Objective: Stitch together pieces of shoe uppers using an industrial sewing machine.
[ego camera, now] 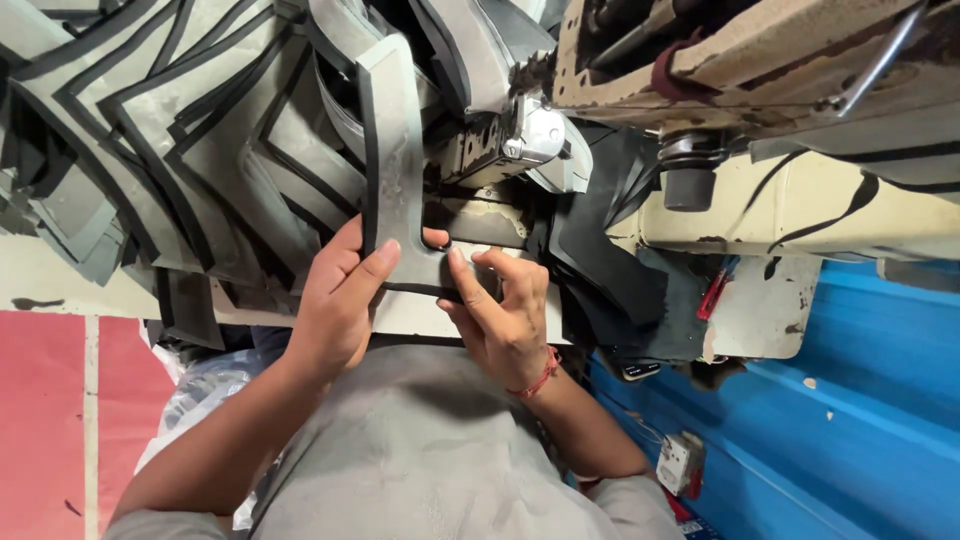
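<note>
My left hand point(338, 300) grips a grey L-shaped piece point(392, 170) with a black edge, thumb on its front. My right hand point(503, 315), with a red thread band at the wrist, presses the piece's lower arm flat, fingers at its black edge. The piece stands up in front of the sewing machine's metal head point(535, 140). Both hands touch the same piece, close together over the machine bed point(480, 222).
A big heap of the same grey black-edged pieces point(150, 130) covers the table at left. Dark pieces point(610, 270) hang at the right of the machine. The beige machine body point(800, 200) runs right. A blue panel point(850, 400) and red floor point(50, 420) lie below.
</note>
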